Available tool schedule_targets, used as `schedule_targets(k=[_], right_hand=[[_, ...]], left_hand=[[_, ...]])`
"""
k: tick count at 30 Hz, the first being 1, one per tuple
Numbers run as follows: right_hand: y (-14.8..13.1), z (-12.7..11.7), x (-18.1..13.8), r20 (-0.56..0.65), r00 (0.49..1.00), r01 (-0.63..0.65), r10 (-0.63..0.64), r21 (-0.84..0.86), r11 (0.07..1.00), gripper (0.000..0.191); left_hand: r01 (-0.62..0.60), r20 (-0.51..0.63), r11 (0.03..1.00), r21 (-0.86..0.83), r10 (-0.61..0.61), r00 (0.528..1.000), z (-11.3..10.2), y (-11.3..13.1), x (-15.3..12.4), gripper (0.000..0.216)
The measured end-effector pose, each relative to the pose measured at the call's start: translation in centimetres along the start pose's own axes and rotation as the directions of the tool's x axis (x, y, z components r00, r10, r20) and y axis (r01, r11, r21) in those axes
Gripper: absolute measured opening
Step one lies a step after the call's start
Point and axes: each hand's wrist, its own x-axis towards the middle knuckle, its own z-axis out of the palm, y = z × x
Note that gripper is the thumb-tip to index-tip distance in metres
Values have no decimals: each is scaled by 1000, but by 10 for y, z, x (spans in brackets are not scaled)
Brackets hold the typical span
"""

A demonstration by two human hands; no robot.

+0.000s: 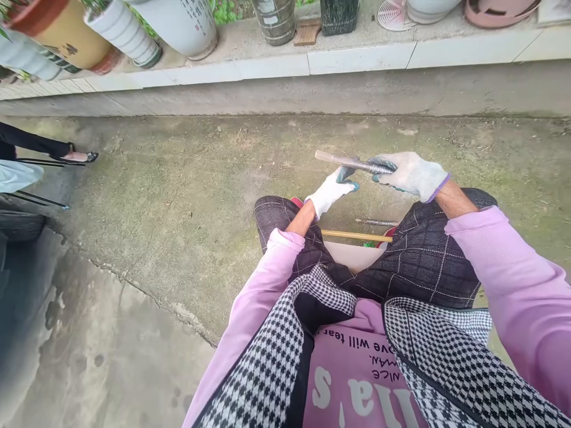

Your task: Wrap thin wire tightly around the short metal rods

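My right hand [413, 172], in a white glove with teal-coated fingers and a purple cuff, is closed around a slim rod [341, 159]. The rod has a pale, flat-looking end pointing left and a silvery, ridged part near my fingers; its exact kind does not show. Just below its pale end is my left hand [332, 191], gloved the same way, thumb and fingers apart. Whether the left fingertips touch the rod I cannot tell. On the ground between my knees lies a similar silvery piece with a thin tip [379, 222], beyond a yellow stick [357, 236].
A tiled ledge [267, 70] runs across the far side, bearing several flower pots [178, 27]. At the left stand another person's leg and shoe [82, 156], beside thin black rods. A crack [147, 297] crosses the concrete floor. Something pale [354, 255] shows between my thighs.
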Motion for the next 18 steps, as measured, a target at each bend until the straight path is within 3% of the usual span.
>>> schedule_targets(k=[3,6,10,12,15,18], right_hand=[[-6,4,3,-4,1000,28,-27,49,998,49],[5,9,17,-57,998,-17,13,-65,998,45],[35,16,33,23,989,-127,145,-359,925,37],[49,22,31,120,976,-121,184,-410,904,29],[63,29,15,313,939,-36,145,-329,944,23],[69,26,-5,456,886,-60,79,-56,997,35]], left_hand=[[42,112,995,-91,-32,993,9,0,-4,67],[151,163,982,-117,-131,978,11,-2,-9,40],[230,-1,973,-30,-230,973,3,-2,-12,6],[261,-63,963,66,-257,964,-1,-2,-13,9],[305,-101,936,175,-291,951,-4,-2,-13,15],[305,-111,937,172,-290,951,-8,-3,-12,15]])
